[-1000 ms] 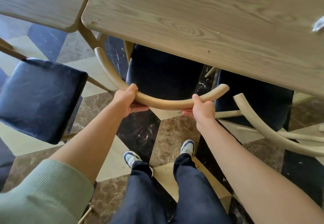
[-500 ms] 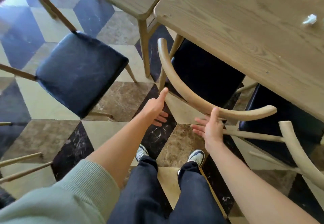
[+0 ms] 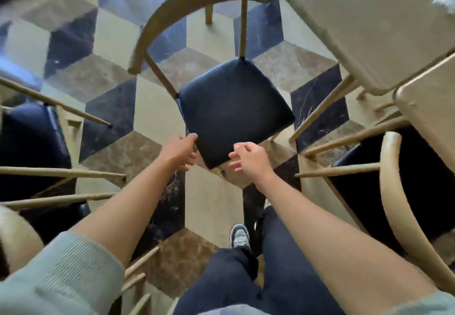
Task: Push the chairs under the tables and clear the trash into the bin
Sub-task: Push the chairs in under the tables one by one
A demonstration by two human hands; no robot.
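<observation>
A chair with a dark blue seat and a curved wooden back stands out on the floor, ahead of me and left of the wooden table. My left hand is open, its fingertips at the seat's near left edge. My right hand hovers open just off the seat's near corner, holding nothing. The chair I held before sits at the right, tucked under a second table. A crumpled white tissue lies on the tabletop at the far right edge.
Another dark-seated chair stands at the left, its legs and rungs jutting toward my left arm. A curved chair back is at the lower left. The floor has a cube pattern of beige, brown and black tiles.
Both hands let go of the curved chair back on the right. I turned left, and my hands now reach to the seat of the loose chair.
</observation>
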